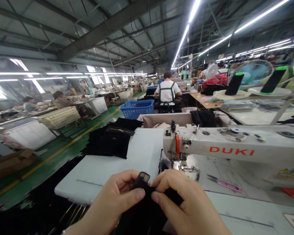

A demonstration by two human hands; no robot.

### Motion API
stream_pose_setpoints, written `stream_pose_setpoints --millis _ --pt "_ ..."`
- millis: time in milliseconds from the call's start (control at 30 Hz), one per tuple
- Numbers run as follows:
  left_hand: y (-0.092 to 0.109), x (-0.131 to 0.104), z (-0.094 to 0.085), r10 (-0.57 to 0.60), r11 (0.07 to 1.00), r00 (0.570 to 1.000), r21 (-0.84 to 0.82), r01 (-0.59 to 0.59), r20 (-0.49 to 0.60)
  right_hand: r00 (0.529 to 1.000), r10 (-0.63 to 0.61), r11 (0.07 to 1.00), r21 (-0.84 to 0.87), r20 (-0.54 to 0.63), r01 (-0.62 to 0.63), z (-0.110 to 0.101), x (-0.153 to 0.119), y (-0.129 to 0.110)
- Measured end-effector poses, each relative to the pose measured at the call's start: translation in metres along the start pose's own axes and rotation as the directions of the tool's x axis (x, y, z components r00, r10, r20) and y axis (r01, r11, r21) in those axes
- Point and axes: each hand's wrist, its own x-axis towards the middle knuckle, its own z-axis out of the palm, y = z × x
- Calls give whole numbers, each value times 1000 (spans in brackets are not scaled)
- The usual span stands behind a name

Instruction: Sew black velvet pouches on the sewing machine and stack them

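Note:
Both hands pinch one piece of black fabric in front of the sewing machine. My left hand grips its folded edge, where a small rolled end with a lighter inside stands up. Close beside it, my right hand presses the fabric between thumb and fingers, just below the needle area. The lower part of the fabric hangs out of view. A stack of black pieces, the top one with a zipper, lies on the far left part of the pale table.
Pink-handled thread snips lie on the machine bed at the right. Behind the machine stand a cloth-lined bin and a blue basket. Black thread cones are at the right. A person sits ahead, back turned.

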Motion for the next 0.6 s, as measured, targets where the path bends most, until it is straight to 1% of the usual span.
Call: stream_pose_setpoints --millis 67,133,200,300,333,367,433,500,533,600 --pt "1 0 1 8 998 1000 64 -7 -22 1000 7 1000 15 -2 -7 0 0 1" --pt "4 0 2 31 986 998 167 -22 -54 1000 7 1000 12 -12 -7 0 1 2" --pt "7 0 4 42 972 996 232 -23 -76 999 49 999 -10 -14 -49 1 2 3" --pt "8 -1 4 17 975 997 220 1 -77 985 175 984 -44 0 -175 0 4 3" --pt "8 -1 4 5 978 997 210 11 -74 981 192 981 -46 12 -191 0 5 3" --pt "7 -1 3 -3 979 997 204 17 -71 983 179 983 -42 30 -178 0 5 4" --pt "6 -1 1 -7 979 998 203 19 -57 992 101 995 -20 78 -100 0 6 6" --pt "7 0 1 0 971 999 238 9 -36 995 40 999 3 94 -40 1 6 8" --pt "8 1 0 11 962 1000 275 -3 -26 996 32 999 5 85 -33 1 6 9" --pt "11 1 0 40 927 999 373 -31 -16 997 58 998 -17 54 -58 3 5 12"
